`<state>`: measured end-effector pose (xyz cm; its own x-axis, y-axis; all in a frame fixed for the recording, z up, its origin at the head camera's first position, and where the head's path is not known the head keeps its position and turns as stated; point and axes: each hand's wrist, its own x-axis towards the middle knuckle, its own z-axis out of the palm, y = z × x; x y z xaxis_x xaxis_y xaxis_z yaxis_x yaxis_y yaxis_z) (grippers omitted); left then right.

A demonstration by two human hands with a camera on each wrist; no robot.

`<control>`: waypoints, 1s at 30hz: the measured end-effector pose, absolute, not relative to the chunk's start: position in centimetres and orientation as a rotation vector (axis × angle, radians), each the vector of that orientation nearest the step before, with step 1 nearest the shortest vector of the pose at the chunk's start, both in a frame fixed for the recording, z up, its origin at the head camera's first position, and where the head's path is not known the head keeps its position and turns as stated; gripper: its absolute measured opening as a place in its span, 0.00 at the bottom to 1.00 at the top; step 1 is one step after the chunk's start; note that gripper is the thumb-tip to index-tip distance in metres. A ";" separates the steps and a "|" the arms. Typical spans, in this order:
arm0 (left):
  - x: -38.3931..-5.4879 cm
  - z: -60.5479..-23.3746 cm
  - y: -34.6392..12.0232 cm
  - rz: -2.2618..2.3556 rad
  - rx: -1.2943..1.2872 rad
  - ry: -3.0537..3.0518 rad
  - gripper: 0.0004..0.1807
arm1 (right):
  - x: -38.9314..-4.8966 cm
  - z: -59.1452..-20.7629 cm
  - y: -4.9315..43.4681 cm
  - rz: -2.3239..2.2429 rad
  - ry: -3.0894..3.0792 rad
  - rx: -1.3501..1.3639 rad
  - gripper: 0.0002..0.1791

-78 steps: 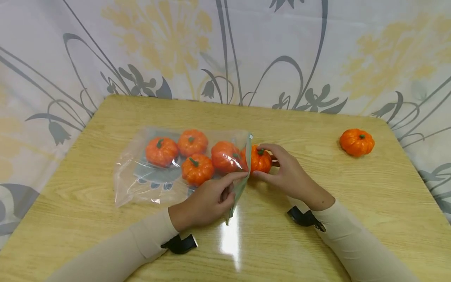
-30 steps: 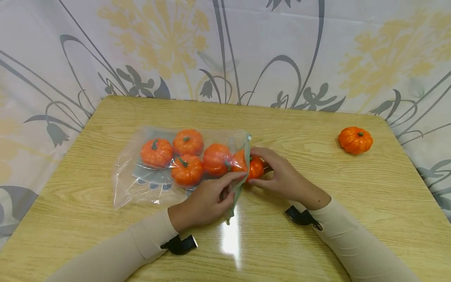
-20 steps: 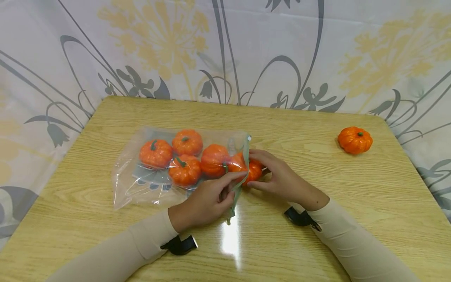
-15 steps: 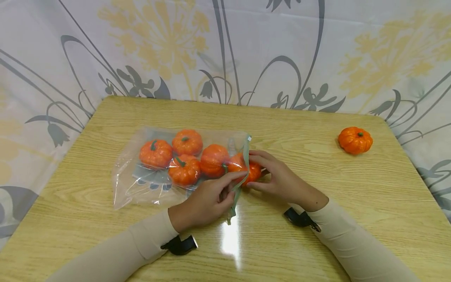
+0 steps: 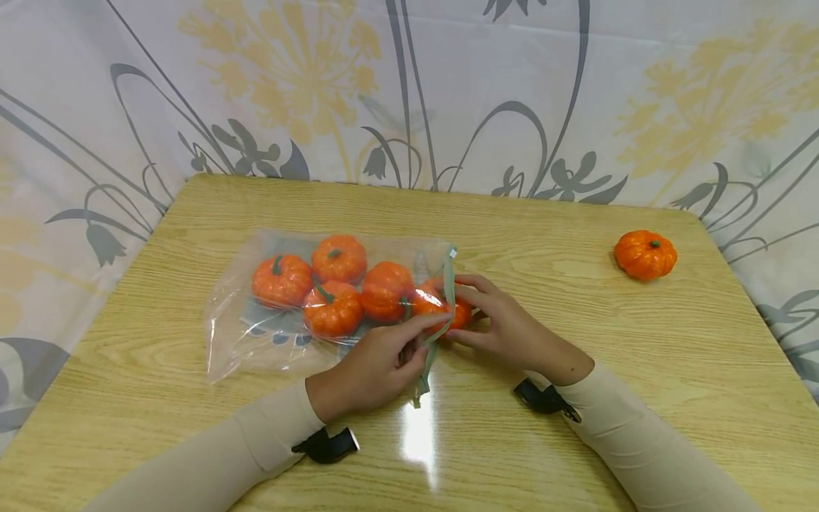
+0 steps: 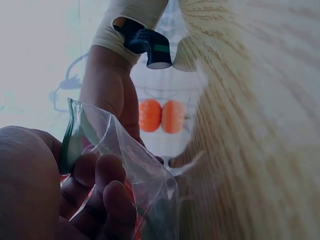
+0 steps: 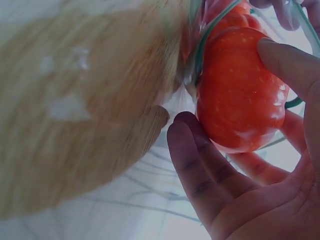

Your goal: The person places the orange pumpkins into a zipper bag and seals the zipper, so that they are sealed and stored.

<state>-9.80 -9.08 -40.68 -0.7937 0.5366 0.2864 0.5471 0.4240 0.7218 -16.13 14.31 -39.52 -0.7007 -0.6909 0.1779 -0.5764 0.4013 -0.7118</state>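
A clear plastic bag (image 5: 229,333) with a green zip edge lies flat, its mouth facing right, with several small orange pumpkins (image 5: 283,281) inside. My left hand (image 5: 374,366) pinches the near part of the bag's mouth; in the left wrist view its thumb and fingers grip the green strip (image 6: 75,142). At the opening, my right hand (image 5: 515,323) grips another pumpkin (image 7: 240,90), thumb on one side and fingers round the other. That pumpkin is mostly past the green edge, its right end still outside the bag.
One more pumpkin (image 5: 645,254) stands alone at the right rear of the wooden table (image 5: 544,455). A floral-patterned cloth (image 5: 461,92) hangs right behind the table's back edge. Black wrist mounts (image 5: 326,446) sit on both sleeves.
My right hand has moved left, pushing its pumpkin farther into the bag's mouth. Pumpkins inside have shifted slightly left. My left hand keeps its pinch in the same place.
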 end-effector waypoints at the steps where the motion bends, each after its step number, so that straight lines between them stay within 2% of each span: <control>1: -9.8 -40.7 -9.1 -1.340 -1.004 -2.647 0.26 | -16.1 -39.5 14.3 -1.181 2.505 -1.134 0.35; 14: -9.6 -40.9 -8.9 -1.331 -1.039 -2.673 0.28 | -15.9 -39.6 14.2 -1.205 2.532 -0.863 0.43; 30: -9.7 -40.7 -9.1 -1.316 -1.015 -2.698 0.26 | -15.8 -39.5 14.0 -1.254 2.439 -0.938 0.39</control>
